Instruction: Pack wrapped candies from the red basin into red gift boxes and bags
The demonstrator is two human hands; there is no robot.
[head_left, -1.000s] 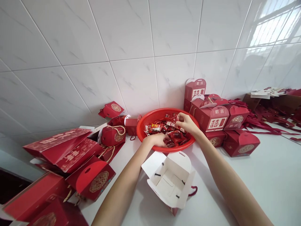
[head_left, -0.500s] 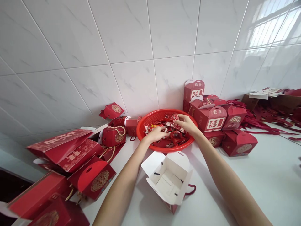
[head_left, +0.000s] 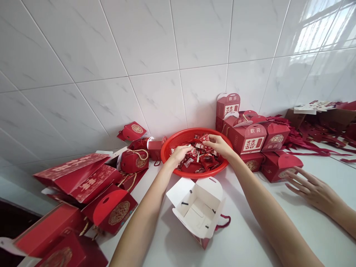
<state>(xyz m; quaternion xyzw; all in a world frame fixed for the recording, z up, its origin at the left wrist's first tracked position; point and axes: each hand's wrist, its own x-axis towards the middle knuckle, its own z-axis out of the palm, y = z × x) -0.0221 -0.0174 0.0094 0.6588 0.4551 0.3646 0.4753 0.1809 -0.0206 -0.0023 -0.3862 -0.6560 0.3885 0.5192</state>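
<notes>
Glossy tiles (head_left: 155, 40) back a perforated plastic basket (head_left: 180, 138), right hand (head_left: 220, 145) pinching a red packet (head_left: 205, 138), left hand (head_left: 180, 153), hold unclear.

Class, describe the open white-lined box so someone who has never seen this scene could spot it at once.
On the white table, find the round red basket of wrapped packets. The box stands in front of it, between the wearer's forearms. Its spread flaps show a white inside, while neighbouring boxes look mostly red.

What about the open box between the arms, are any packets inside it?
No, the open box shows its bare bottom, while packets lie in the red basket.
</notes>
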